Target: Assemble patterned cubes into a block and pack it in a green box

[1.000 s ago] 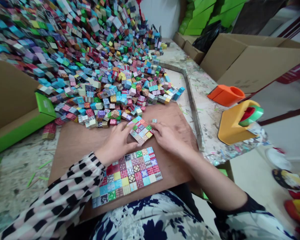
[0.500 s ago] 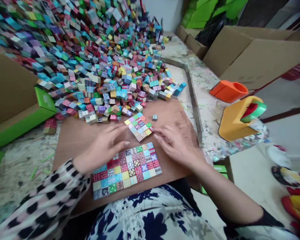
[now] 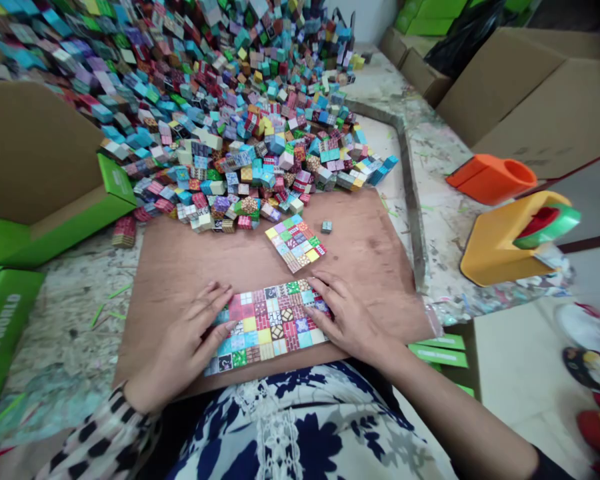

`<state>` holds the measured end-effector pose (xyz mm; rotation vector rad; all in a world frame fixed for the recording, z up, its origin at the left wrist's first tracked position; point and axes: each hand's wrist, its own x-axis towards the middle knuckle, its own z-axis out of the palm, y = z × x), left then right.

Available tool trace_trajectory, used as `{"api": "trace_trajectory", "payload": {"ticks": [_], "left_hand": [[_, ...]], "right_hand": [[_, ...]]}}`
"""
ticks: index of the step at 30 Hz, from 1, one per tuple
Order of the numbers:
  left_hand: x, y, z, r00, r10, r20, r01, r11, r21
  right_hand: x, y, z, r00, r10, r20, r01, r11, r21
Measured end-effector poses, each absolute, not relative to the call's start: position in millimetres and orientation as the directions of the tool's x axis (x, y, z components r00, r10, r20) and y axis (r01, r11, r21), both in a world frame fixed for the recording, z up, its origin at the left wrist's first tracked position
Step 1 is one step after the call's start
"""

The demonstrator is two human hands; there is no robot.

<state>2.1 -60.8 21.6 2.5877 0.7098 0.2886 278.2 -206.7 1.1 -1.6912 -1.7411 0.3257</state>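
Observation:
A flat sheet of small patterned cubes (image 3: 267,327) lies at the near edge of a brown wooden board (image 3: 365,247). My left hand (image 3: 187,343) rests flat against its left end, fingers spread. My right hand (image 3: 343,317) presses on its right end. Neither hand grips anything. A smaller square of joined cubes (image 3: 296,241) sits further back on the board, apart from both hands. One loose grey cube (image 3: 326,227) lies just right of it.
A huge heap of coloured cubes (image 3: 220,107) fills the table behind the board. Green cardboard boxes (image 3: 55,227) lie at the left. A yellow tape dispenser (image 3: 505,243) and an orange one (image 3: 490,179) stand at the right, with brown cartons (image 3: 545,100) behind.
Both hands left the small square of cubes and drew back toward me onto the ends of the large sheet. The camera tilted down.

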Motion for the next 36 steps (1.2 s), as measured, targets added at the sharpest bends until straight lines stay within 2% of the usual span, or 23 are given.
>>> {"api": "trace_trajectory", "payload": {"ticks": [5,10,13,17,20,27,31,36], "left_hand": [[0.1,-68.4,13.0,0.840,0.531,0.110,0.438,-0.784,0.439],[-3.5,-68.1,18.3,0.826,0.553,0.104,0.452,-0.763,0.462],[8.3,-54.5,31.8,0.838,0.533,0.114,0.435,-0.780,0.449],[51.0,-29.3,45.3,0.863,0.477,0.165,0.358,-0.808,0.468],[91.7,-14.5,44.0,0.885,0.436,0.166,0.312,-0.818,0.484],[152.3,-0.8,29.9,0.859,0.503,0.097,0.408,-0.785,0.466],[163.8,2.1,26.0,0.869,0.493,0.046,0.425,-0.789,0.445],[161.6,9.0,22.2,0.900,0.432,0.057,0.362,-0.814,0.455]], "right_hand": [[276.0,-212.7,4.1,0.077,0.963,0.258,0.795,0.097,-0.599],[279.2,-212.8,10.5,0.080,0.962,0.262,0.800,0.095,-0.592],[291.5,-199.2,16.9,0.166,0.941,0.295,0.808,0.042,-0.587],[312.6,-172.3,20.3,0.223,0.937,0.268,0.869,-0.066,-0.491],[324.4,-157.6,19.4,0.134,0.965,0.225,0.900,-0.023,-0.436],[338.9,-142.6,18.8,-0.015,0.983,0.185,0.910,0.090,-0.405],[340.9,-136.3,17.0,-0.043,0.982,0.183,0.909,0.115,-0.401],[334.7,-135.5,10.5,-0.043,0.967,0.250,0.885,0.153,-0.440]]}}
